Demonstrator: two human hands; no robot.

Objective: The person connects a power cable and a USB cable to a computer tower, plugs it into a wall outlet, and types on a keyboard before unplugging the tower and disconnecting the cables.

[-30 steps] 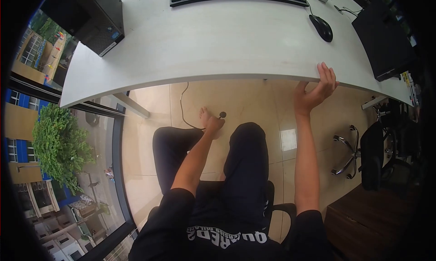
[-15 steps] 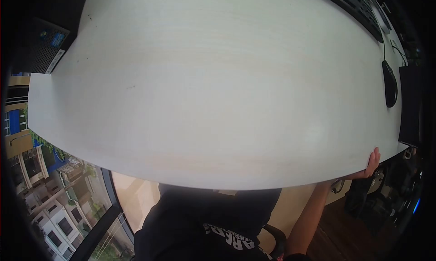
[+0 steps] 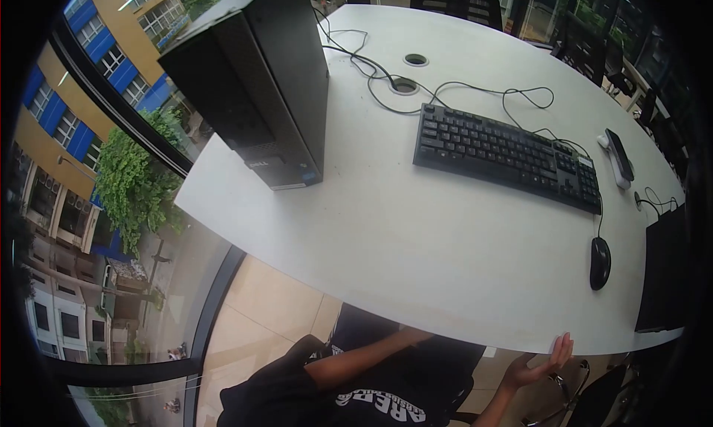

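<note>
At the near edge of the white table (image 3: 371, 241), my right hand (image 3: 546, 366) rests its fingertips against the rim, thumb apart from the fingers, holding nothing. My left forearm crosses in front of my dark shirt, and my left hand (image 3: 416, 336) is mostly hidden beneath the table edge, its fingers out of sight. A black mouse (image 3: 600, 263) lies above and right of my right hand. Farther back is a black keyboard (image 3: 505, 156) with a loosely looped cable.
A black computer tower (image 3: 275, 93) stands upright at the left. Cables run near two round desk holes (image 3: 405, 86). A phone-like device on a white stand (image 3: 618, 158) and a black box-like object (image 3: 663, 271) are at the right. Chairs (image 3: 457, 4) stand beyond; a window is at left.
The view has lifted and shifted, bringing the whole keyboard, tower and far table edge into sight. My left forearm now shows. My right hand is still at the near edge.
</note>
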